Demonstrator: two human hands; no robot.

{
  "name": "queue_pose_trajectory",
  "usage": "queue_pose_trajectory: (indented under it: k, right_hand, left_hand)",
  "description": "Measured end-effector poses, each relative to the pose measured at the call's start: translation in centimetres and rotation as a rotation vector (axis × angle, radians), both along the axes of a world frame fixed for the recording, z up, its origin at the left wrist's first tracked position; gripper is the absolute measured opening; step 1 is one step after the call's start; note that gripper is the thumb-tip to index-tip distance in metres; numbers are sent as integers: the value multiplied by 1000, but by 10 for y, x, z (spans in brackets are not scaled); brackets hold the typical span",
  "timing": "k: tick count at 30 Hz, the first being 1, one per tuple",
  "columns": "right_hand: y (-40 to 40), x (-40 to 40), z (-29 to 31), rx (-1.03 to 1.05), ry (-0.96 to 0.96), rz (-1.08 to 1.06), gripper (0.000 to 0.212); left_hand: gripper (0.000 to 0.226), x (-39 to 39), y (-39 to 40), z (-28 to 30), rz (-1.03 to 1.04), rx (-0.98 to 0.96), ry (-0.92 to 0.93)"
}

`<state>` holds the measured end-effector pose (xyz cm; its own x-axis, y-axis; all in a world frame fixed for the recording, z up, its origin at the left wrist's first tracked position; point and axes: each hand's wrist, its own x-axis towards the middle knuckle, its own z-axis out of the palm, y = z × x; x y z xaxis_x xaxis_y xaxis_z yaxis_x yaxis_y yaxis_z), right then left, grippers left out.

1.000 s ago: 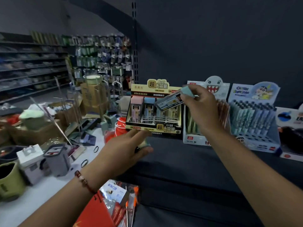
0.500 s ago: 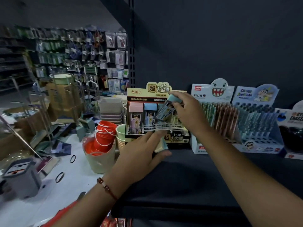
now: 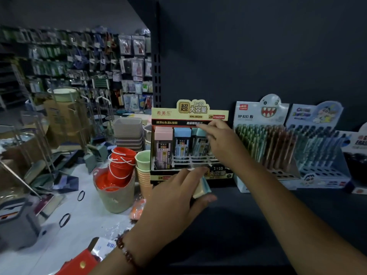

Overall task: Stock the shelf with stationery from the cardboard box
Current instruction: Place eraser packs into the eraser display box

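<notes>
display box [image 3: 189, 116]: 3 lead cases showing | left hand [image 3: 174, 197] fingers grip 1 case [image 3: 202, 187] | right hand [image 3: 222, 143] fingers unclear

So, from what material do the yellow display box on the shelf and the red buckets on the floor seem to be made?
The display box looks like printed cardboard with a slight sheen: flat panels, a die-cut top edge and printed text. The red buckets look like smooth glossy plastic: thin nested walls of even colour. Their thin white handles could be plastic or coated wire; I cannot tell.
</notes>
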<state>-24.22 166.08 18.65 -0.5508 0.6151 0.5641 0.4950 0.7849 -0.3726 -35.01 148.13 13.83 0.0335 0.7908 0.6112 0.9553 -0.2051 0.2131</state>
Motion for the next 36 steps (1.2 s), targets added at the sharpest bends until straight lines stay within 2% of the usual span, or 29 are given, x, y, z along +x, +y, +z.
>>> queue_pose_trajectory:
  k: [3, 7, 11, 16, 19, 22, 24, 25, 28, 36]
  right_hand:
    - [-4, -3, -3, 94, 64, -23, 48]
    - [-6, -6, -11, 185, 88, -83, 37]
    - [-1, -8, -21, 175, -25, -93, 46]
    - [-11, -4, -24, 125, -67, -96, 56]
    - [-25, 2, -18, -22, 101, 14, 54]
    - [-42, 5, -11, -539, 312, 325, 45]
    - [-50, 4, -11, -844, 336, 538, 43]
    - [-54, 3, -11, -915, 329, 605, 41]
    - [-59, -2, -12, -883, 329, 567, 33]
    - [-57, 0, -9, -698, 313, 441, 30]
  left_hand:
    - [58, 0, 1, 0, 7, 12, -5]
    - [58, 2, -1, 0, 16, 8, 40]
    - [59, 2, 0, -1, 5, 18, 29]
    - [60, 0, 2, -4, 15, -8, -24]
    - [56, -3, 0, -1, 7, 3, -186]
    - [50, -9, 2, 7, -26, 7, -522]
    - [40, -14, 9, 13, -77, 56, -741]
    - [36, -17, 13, 15, -112, 76, -850]
    - [33, -19, 21, 21, -155, 70, -1050]
    - [44, -25, 29, 20, -81, 14, -965]
